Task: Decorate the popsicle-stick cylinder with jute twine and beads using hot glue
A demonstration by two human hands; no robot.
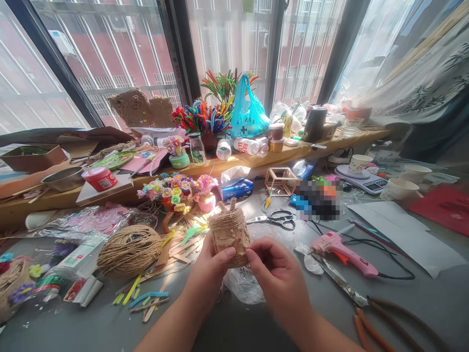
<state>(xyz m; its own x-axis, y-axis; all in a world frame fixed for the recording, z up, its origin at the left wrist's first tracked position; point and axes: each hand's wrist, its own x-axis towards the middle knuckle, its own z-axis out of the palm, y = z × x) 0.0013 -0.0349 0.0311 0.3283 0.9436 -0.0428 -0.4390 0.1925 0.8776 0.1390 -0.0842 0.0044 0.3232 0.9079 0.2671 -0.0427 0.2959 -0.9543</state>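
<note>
My left hand (205, 274) is wrapped around a small brown craft house (227, 239), made of cardboard with twine wound around its top and base. Two short stubs stick up from its top, and a tiny red spot shows on its front. At the lower right edge of the house, the thumb and fingers of my right hand (280, 278) are pinched together, touching it. Whether a small piece sits between those fingertips is hidden. Crumpled clear plastic (245, 288) lies on the table beneath the house.
A ball of twine (128, 250) and wooden sticks (179, 252) lie to the left. Scissors (280, 220) rest behind the house. To the right are a pink glue gun (346, 252) with its cable and large shears (351, 288). A cluttered wooden ledge (205, 168) runs along the window.
</note>
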